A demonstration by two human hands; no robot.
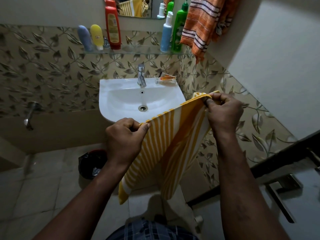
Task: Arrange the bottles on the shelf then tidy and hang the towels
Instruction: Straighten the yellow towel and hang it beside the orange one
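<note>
A yellow and white striped towel (166,146) hangs in front of me, folded along its top edge. My left hand (124,137) pinches the towel's near top corner. My right hand (223,113) pinches the far top corner, over the sink's right side. On the glass shelf (138,50) stand a grey-blue bottle (84,38), a yellow bottle (97,36) and a red bottle (112,26) at the left, with a blue bottle (166,33) and a green bottle (179,30) at the right. An orange striped towel (202,25) hangs on the wall at the upper right.
A white sink (119,94) with a chrome tap (141,75) is below the shelf, and a soap dish (166,78) sits on its back right rim. A black bin (91,163) stands on the tiled floor. A door with a metal handle (284,193) is at the right.
</note>
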